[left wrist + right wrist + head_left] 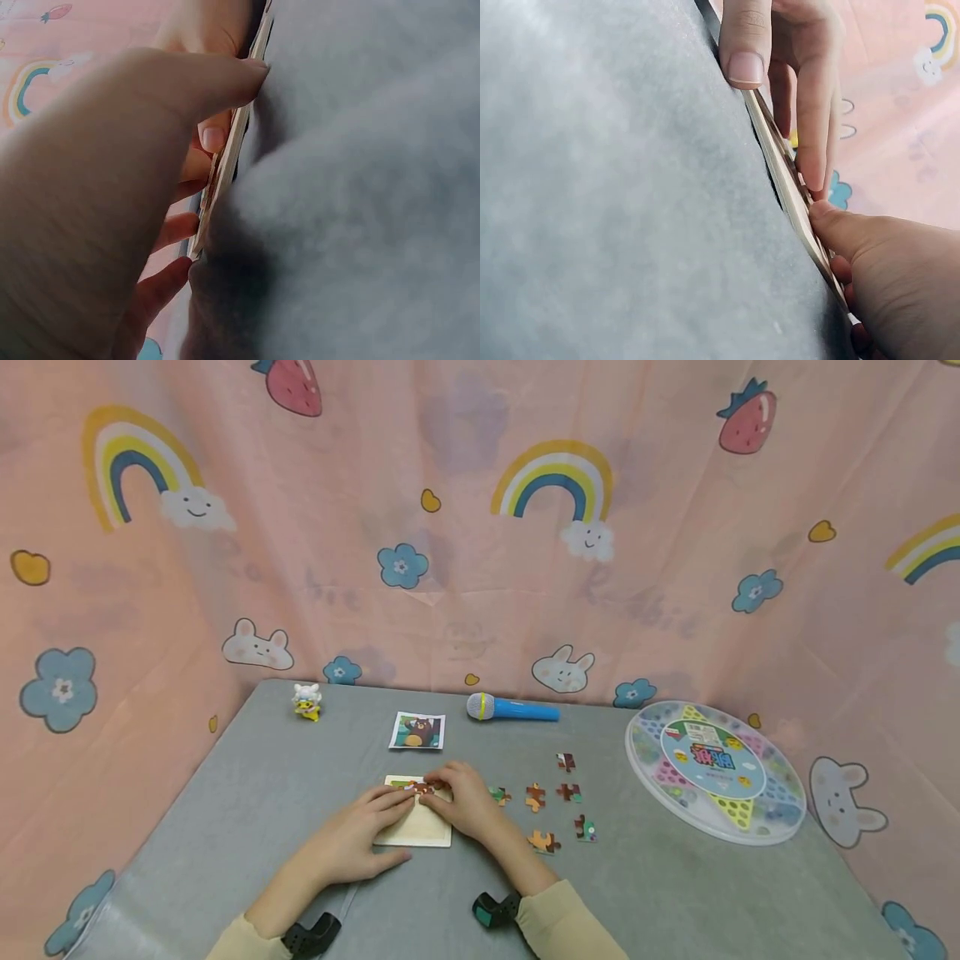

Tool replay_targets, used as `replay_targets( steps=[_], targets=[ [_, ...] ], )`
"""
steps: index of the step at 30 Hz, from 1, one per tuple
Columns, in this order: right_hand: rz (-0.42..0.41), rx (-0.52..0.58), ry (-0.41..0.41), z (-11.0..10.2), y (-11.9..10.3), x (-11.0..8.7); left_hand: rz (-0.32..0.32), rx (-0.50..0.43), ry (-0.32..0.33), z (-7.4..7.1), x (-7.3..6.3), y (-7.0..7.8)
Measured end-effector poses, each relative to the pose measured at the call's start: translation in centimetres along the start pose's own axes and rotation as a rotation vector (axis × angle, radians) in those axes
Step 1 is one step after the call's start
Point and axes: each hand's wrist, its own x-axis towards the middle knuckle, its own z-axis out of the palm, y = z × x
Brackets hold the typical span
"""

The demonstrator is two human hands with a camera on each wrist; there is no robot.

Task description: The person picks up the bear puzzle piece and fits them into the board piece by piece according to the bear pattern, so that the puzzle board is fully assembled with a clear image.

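At the six o'clock side of the grey table (675,893), a shallow wooden puzzle tray (417,833) lies flat, with fitted pieces (423,788) along its twelve o'clock edge. Reaching over it from eight o'clock, the left hand (358,839) has its fingers fairly straight, their tips at the fitted pieces, while its thumb lies apart, near the tray's near edge. From four o'clock comes the right hand (468,806), fingers bent over the tray's one o'clock corner, thumb facing them beside the pieces; whether it pinches one, I cannot tell. Around three o'clock of the tray lie six loose puzzle pieces (536,797), the nearest one just beside the right hand. Beyond the tray, a picture card (417,731) sits at twelve, a blue toy microphone (525,709) between one and two, a small figurine (307,702) between ten and eleven, and a round game board (716,772) near three, well apart.
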Motion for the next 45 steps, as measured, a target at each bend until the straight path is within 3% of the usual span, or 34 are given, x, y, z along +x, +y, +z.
replay_targets(
  steps=[31, 45],
  targets=[
    [-0.084, -0.071, 0.004, -0.2, 0.1, -0.1, 0.002, 0.014, 0.024, 0.5, 0.0, -0.4],
    [-0.009, 0.077, 0.012, -2.3, 0.1, 0.2, 0.002, 0.035, 0.037, 0.5, 0.1, -0.3]
  ],
)
